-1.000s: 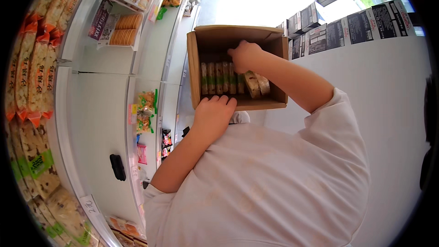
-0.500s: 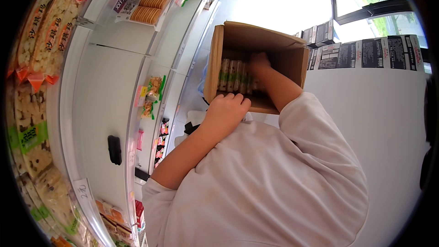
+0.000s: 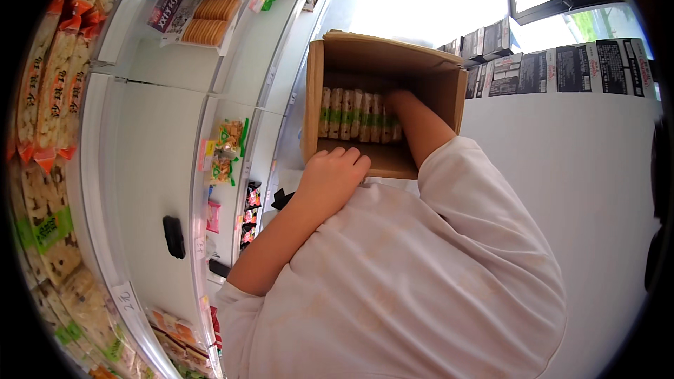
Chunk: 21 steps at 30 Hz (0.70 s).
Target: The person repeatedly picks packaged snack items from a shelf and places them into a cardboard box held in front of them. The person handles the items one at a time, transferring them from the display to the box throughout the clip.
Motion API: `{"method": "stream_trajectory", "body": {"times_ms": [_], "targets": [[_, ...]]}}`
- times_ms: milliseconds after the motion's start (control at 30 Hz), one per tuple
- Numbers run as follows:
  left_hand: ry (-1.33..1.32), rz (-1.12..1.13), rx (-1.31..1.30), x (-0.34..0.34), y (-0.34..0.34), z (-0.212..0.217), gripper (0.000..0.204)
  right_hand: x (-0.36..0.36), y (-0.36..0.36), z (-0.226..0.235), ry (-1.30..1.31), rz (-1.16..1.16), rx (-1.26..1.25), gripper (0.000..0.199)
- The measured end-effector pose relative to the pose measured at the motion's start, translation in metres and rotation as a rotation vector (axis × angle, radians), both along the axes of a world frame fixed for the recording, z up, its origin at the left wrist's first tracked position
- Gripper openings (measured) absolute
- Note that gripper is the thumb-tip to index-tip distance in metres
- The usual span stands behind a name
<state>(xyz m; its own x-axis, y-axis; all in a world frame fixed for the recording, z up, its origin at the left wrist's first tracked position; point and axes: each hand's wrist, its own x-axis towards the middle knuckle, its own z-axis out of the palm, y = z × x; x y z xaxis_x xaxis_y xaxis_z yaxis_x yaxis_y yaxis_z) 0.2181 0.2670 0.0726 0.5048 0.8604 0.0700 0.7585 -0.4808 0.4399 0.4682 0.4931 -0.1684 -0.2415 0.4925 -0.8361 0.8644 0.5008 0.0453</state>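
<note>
An open cardboard box (image 3: 390, 52) stands in front of me. Inside it is a row of wrapped snack bars (image 3: 354, 114) in clear packs with green bands, standing side by side. My left hand (image 3: 333, 174) is closed over the box's near rim, its fingers bent. My right hand (image 3: 397, 104) reaches down into the box at the right end of the row. Its fingers are hidden in shadow there, so what they hold does not show.
White shelves (image 3: 158, 182) run along my left, bearing orange-wrapped puffed snacks (image 3: 56, 91), a pack of biscuits (image 3: 206, 21) and a black object (image 3: 174, 237). At the right is a white surface (image 3: 554, 182) with black-and-white cartons (image 3: 572, 68) along its far edge.
The view has shifted slightly, so the box sits a little further left. My right hand has moved a little inside the box, and more of the snack-bar row shows. My left hand stays on the rim.
</note>
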Motion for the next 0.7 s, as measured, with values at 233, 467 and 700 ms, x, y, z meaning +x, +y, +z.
{"method": "stream_trajectory", "body": {"times_ms": [233,467,700], "targets": [[-0.007,-0.010,-0.017,0.005,0.003,0.005,0.013,0.027,-0.013,-0.039,0.202,-0.087,0.394,0.044],[-0.017,0.004,-0.048,0.008,0.006,0.005,0.017,0.004,-0.013,-0.010,0.101,-0.159,0.316,0.040],[0.019,0.037,-0.069,0.007,0.013,0.008,0.018,-0.022,0.021,0.017,0.109,-0.195,-0.138,0.052]]}}
